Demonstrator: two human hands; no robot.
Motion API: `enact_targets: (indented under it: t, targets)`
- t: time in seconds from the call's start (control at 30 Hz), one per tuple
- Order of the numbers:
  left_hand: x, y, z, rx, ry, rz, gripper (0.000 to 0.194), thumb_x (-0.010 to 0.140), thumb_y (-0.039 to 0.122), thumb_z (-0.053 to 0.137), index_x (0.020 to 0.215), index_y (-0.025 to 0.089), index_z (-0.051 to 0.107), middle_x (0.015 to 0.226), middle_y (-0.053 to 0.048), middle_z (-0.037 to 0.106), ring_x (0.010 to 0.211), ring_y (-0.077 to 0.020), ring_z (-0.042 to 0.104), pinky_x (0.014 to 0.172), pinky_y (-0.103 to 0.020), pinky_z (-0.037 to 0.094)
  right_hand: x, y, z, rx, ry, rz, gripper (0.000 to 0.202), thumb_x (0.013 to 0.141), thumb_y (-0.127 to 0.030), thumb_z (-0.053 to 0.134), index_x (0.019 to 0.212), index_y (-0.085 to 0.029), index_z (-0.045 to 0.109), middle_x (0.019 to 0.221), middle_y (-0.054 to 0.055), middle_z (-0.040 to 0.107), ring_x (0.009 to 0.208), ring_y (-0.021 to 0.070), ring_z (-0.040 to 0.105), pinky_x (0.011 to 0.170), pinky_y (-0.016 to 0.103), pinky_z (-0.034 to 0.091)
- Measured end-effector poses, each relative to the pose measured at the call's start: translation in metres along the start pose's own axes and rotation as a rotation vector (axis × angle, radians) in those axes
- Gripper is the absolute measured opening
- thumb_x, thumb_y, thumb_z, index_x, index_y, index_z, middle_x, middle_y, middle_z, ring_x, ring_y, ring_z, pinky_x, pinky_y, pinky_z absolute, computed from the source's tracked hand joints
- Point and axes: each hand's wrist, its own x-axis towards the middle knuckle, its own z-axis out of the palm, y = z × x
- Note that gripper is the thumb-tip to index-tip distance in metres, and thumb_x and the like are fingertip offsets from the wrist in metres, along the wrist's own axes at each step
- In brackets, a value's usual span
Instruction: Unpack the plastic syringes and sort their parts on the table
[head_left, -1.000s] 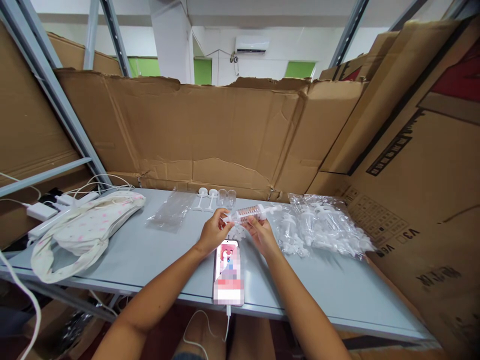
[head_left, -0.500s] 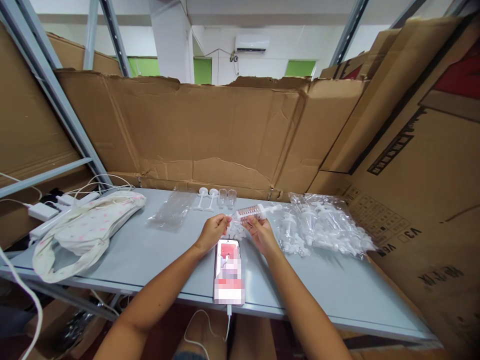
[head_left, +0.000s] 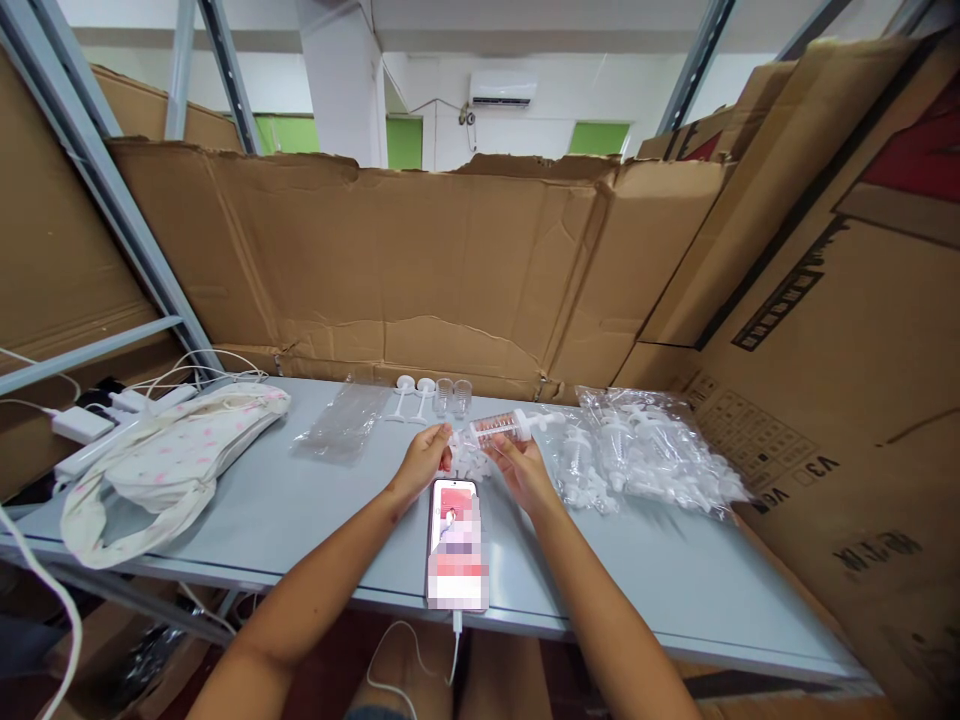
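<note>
In my right hand (head_left: 519,462) is a clear plastic syringe (head_left: 495,428) with ring-like markings and a white plunger, held nearly level with the plunger to the right. My left hand (head_left: 427,456) is closed just off the syringe's left end, its fingertips pinched together; whatever they hold is too small to make out. Beneath both hands lies a pile of small white plastic pieces (head_left: 471,462), partly covered by fingers. Farther back stand two white plungers (head_left: 415,398) and two clear barrels (head_left: 453,397), side by side.
Bagged syringe parts (head_left: 660,455) lie to the right. A flat clear bag (head_left: 343,420) and a spotted cloth bag (head_left: 180,455) are on the left, beside power strips (head_left: 124,425). A phone (head_left: 457,545) with a charging cable lies at the front edge. Cardboard (head_left: 420,260) walls the table.
My left fingers have drawn slightly to the left, away from the syringe's end. The syringe stays in my right hand, almost unmoved.
</note>
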Motion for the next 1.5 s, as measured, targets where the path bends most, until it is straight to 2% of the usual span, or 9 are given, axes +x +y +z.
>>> enact_targets:
  t: [0.13, 0.33, 0.5, 0.63, 0.9, 0.97, 1.13, 1.27, 1.5]
  targets:
    - [0.000, 0.006, -0.002, -0.059, -0.010, 0.123, 0.040, 0.068, 0.043, 0.068, 0.094, 0.019, 0.049, 0.067, 0.004, 0.056, 0.055, -0.0081, 0.053, 0.054, -0.021, 0.041, 0.002, -0.001, -0.002, 0.053, 0.085, -0.011, 0.030, 0.064, -0.028, 0.077, 0.086, -0.024, 0.057, 0.085, -0.001, 0.069, 0.083, 0.0164, 0.065, 0.079, 0.031, 0.051]
    - [0.000, 0.007, -0.001, -0.015, 0.050, 0.169, 0.023, 0.066, 0.028, 0.070, 0.081, 0.015, 0.059, 0.071, 0.001, 0.058, 0.066, -0.0103, 0.055, 0.066, -0.024, 0.044, 0.004, 0.002, -0.006, 0.080, 0.101, -0.005, 0.026, 0.065, -0.029, 0.076, 0.083, -0.023, 0.058, 0.085, -0.001, 0.068, 0.083, 0.0156, 0.064, 0.075, 0.030, 0.052]
    - [-0.002, 0.007, -0.002, 0.113, 0.077, 0.232, 0.021, 0.071, 0.032, 0.065, 0.083, 0.015, 0.060, 0.074, 0.000, 0.060, 0.068, -0.0113, 0.054, 0.066, -0.023, 0.042, 0.004, 0.003, -0.007, 0.081, 0.102, -0.002, 0.025, 0.066, -0.029, 0.074, 0.084, -0.023, 0.058, 0.087, 0.000, 0.068, 0.083, 0.0159, 0.064, 0.076, 0.031, 0.052]
    - [-0.005, 0.007, -0.003, 0.217, 0.109, 0.253, 0.023, 0.077, 0.038, 0.058, 0.073, 0.016, 0.057, 0.068, 0.001, 0.057, 0.066, -0.0112, 0.052, 0.064, -0.022, 0.038, 0.003, 0.003, -0.005, 0.088, 0.096, -0.012, 0.025, 0.066, -0.027, 0.075, 0.085, -0.023, 0.058, 0.084, -0.001, 0.068, 0.082, 0.0152, 0.064, 0.076, 0.030, 0.052]
    - [-0.001, 0.006, -0.003, 0.072, 0.118, 0.076, 0.043, 0.081, 0.054, 0.041, 0.060, 0.017, 0.047, 0.055, 0.001, 0.051, 0.051, -0.0100, 0.047, 0.053, -0.023, 0.035, 0.001, 0.001, -0.002, 0.031, 0.046, -0.034, 0.032, 0.062, -0.026, 0.077, 0.087, -0.024, 0.057, 0.088, 0.001, 0.068, 0.088, 0.0180, 0.064, 0.085, 0.036, 0.049]
    - [-0.001, 0.011, -0.008, 0.229, 0.156, 0.138, 0.041, 0.082, 0.051, 0.041, 0.063, 0.017, 0.051, 0.059, 0.001, 0.053, 0.055, -0.0113, 0.049, 0.055, -0.023, 0.037, 0.001, 0.001, -0.004, 0.034, 0.062, -0.044, 0.032, 0.062, -0.026, 0.076, 0.088, -0.024, 0.057, 0.088, 0.001, 0.068, 0.089, 0.0179, 0.064, 0.086, 0.036, 0.048]
    - [0.000, 0.024, -0.029, 0.921, 0.300, 0.344, 0.020, 0.085, 0.036, 0.047, 0.090, 0.022, 0.061, 0.090, -0.002, 0.064, 0.082, -0.0163, 0.057, 0.073, -0.026, 0.040, 0.004, -0.002, -0.009, 0.047, 0.129, -0.070, 0.032, 0.064, -0.024, 0.075, 0.090, -0.025, 0.056, 0.087, -0.001, 0.068, 0.087, 0.0159, 0.064, 0.085, 0.035, 0.048]
    - [0.006, 0.024, -0.046, 1.269, 0.317, 0.288, 0.022, 0.085, 0.022, 0.046, 0.102, 0.022, 0.060, 0.103, -0.005, 0.064, 0.095, -0.0204, 0.056, 0.081, -0.029, 0.039, 0.004, -0.004, -0.009, 0.041, 0.115, -0.081, 0.028, 0.066, -0.023, 0.073, 0.087, -0.025, 0.057, 0.086, -0.002, 0.068, 0.086, 0.0151, 0.064, 0.084, 0.033, 0.048]
    - [0.013, 0.014, -0.055, 1.509, 0.104, 0.107, 0.031, 0.079, 0.006, 0.043, 0.098, 0.021, 0.062, 0.095, -0.007, 0.065, 0.088, -0.0199, 0.059, 0.071, -0.027, 0.041, 0.004, -0.003, -0.007, 0.009, 0.101, -0.068, 0.028, 0.065, -0.025, 0.074, 0.088, -0.023, 0.057, 0.088, 0.001, 0.068, 0.087, 0.0165, 0.064, 0.083, 0.033, 0.048]
